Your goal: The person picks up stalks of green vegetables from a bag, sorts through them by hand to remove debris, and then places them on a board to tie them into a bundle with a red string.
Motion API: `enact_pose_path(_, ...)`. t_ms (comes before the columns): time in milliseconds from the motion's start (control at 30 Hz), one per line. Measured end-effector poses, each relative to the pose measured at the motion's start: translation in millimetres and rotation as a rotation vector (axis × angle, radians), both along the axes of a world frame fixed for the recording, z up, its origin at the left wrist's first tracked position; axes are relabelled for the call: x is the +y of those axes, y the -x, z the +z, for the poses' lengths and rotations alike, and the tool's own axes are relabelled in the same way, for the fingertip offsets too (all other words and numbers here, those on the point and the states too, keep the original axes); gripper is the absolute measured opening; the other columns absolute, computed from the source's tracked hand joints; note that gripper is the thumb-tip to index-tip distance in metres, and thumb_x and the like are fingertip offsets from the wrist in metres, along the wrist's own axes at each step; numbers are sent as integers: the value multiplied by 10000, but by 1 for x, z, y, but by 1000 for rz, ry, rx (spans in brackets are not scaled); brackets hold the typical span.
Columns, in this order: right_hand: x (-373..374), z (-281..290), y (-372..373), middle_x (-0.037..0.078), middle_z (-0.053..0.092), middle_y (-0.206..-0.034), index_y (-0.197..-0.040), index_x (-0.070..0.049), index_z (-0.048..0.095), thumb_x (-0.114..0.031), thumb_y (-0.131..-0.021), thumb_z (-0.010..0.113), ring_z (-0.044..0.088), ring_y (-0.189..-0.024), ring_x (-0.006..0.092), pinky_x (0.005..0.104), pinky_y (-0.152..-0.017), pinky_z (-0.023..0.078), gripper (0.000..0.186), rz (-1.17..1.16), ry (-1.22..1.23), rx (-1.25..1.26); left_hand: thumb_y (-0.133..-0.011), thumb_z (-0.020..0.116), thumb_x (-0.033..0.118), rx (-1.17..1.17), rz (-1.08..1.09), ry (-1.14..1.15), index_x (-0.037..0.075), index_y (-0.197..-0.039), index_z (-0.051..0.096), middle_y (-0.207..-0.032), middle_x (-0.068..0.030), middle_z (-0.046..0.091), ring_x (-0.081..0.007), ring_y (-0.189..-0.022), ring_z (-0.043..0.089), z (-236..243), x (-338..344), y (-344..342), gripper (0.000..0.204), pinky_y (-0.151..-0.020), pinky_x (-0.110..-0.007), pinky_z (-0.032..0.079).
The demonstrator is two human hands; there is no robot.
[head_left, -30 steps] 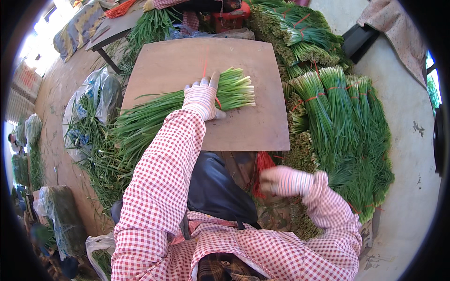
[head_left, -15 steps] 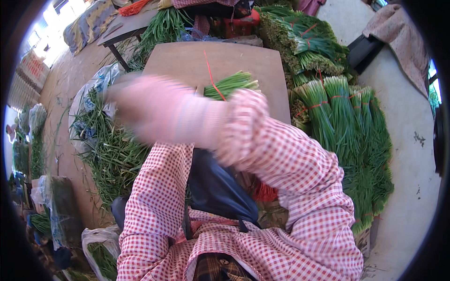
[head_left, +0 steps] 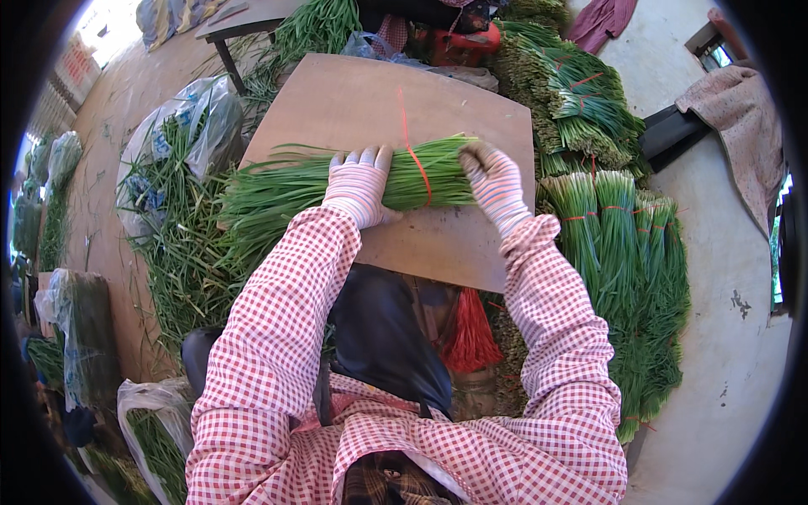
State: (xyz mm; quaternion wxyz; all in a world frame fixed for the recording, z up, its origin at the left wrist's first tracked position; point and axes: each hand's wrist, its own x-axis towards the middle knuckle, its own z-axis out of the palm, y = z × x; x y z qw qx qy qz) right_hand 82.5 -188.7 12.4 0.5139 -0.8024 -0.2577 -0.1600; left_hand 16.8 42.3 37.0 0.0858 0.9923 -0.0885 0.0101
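A bunch of garlic chives (head_left: 438,172) lies across the brown board (head_left: 454,244) in front of me, leaf tips to the left and cut ends to the right. Beneath and across it runs a thin red tie (head_left: 417,160), one end trailing toward the far edge. My left hand (head_left: 360,181), in a striped glove with dirty fingertips, grips the bunch at its middle, fingers over the top and thumb on the near side. At the cut ends my right hand (head_left: 495,181), gloved alike, has its fingers curled against the stems.
Tied bundles of chives (head_left: 623,278) are stacked to the right, with another pile (head_left: 581,93) behind. Loose leaves (head_left: 198,244) and a clear plastic bag (head_left: 219,126) lie left of the board. Red ties (head_left: 473,337) hang below its near edge.
Half a second ago, my right arm swept blurred across to the left, over the board. Now it is back on the right at the stem ends, and the bunch lies in full view.
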Motion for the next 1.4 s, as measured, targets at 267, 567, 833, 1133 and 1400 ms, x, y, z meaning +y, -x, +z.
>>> enact_pose_path(267, -118, 125, -40, 40, 638, -854, -1007, -48, 613, -232, -914, 657, 590, -712, 139, 247, -642, 495, 211, -521, -788, 217, -585, 860, 489, -51, 25, -4, 63, -1431, 314, -1439, -144, 412, -298, -1358, 374, -6, -9, 7, 1094, -1117, -513, 270)
enact_pose_path(567, 38, 125, -15, 246, 576, -1282, -1290, 42, 548, -690, -742, 666, 563, -1191, 349, 384, -1016, 436, 922, -14, 1024, 296, -581, 804, 566, -248, -109, -51, 49, -1407, 349, -1427, -168, 402, -335, -1343, 370, -19, -13, 37, 1075, -1119, -535, 244)
enact_pose_path(833, 81, 56, -27, 192, 690, -1071, -1166, -25, 662, -406, -873, 652, 655, -1031, 278, 350, -940, 472, 481, 81, 492, 519, -573, 823, 570, 91, -95, -41, 66, -1368, 419, -1399, -151, 459, -312, -1331, 410, 27, -5, 36, 1024, -1129, -525, 243)
enact_pose_path(1133, 34, 69, 29, 10, 676, -851, -1120, -43, 670, -194, -979, 563, 606, -772, 66, 202, -656, 493, 233, 190, -283, 683, -552, 828, 612, 217, -87, -127, 70, -1441, 358, -1398, -169, 458, -318, -1345, 402, 54, -45, -14, 1143, -1138, -535, 234)
enact_pose_path(1400, 1, 62, 25, -24, 592, -715, -1156, -63, 642, -165, -968, 555, 548, -578, 50, 201, -511, 483, 231, 64, -445, 920, -588, 872, 431, 67, -110, -65, 29, -1395, 344, -1314, -166, 526, -316, -1241, 513, 19, -67, 20, 1045, -1094, -538, 314)
